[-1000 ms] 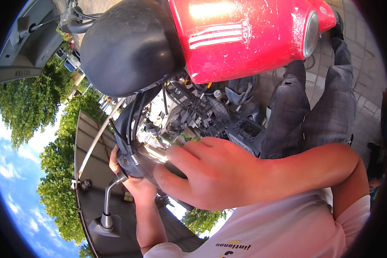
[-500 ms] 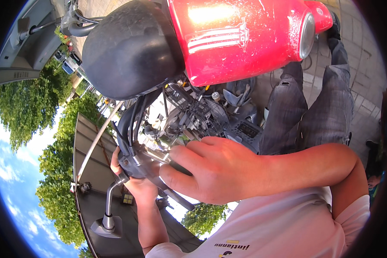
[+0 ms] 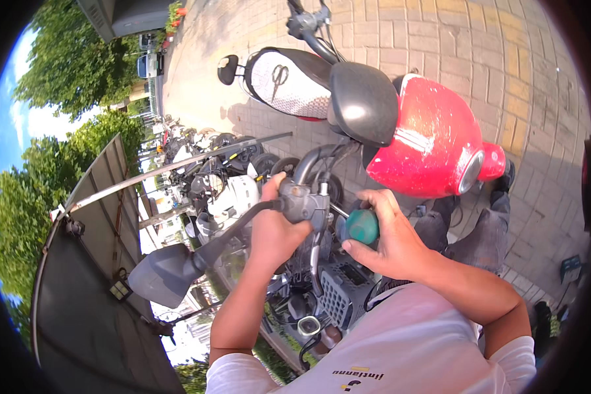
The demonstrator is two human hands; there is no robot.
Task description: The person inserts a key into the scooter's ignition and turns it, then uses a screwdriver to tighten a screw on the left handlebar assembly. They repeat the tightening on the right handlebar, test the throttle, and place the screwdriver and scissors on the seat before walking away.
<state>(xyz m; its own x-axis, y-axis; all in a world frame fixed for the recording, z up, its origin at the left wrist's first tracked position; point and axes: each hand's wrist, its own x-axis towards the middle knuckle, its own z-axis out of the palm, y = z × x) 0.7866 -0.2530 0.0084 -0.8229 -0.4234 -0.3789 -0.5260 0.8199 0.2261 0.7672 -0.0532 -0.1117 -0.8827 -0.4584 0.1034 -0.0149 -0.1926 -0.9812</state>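
My left hand (image 3: 274, 231) is wrapped round a grey handlebar switch housing (image 3: 297, 201), thumb and fingers on either side of it. A black-stemmed mirror (image 3: 167, 272) juts from the housing toward the lower left. In my right hand (image 3: 400, 240) is a screwdriver with a bulbous green handle (image 3: 363, 226). Its shaft (image 3: 339, 210) points left at the housing. Whether the tip sits in a screw cannot be made out. Beyond my hands stands a scratched red scooter body (image 3: 433, 131) with a round black front cover (image 3: 364, 102).
A grey crate-like basket (image 3: 341, 295) lies below the handlebar. Several parked scooters (image 3: 233, 190) stand to the left, beyond a long metal pole (image 3: 197, 167). A white textured seat (image 3: 289, 85) is farther off, with brick paving (image 3: 499, 39) on the right.
The view has shifted, so the red scooter sits smaller and farther right. My right hand has turned and its fingers have loosened, showing the green handle. My left hand remains on the housing.
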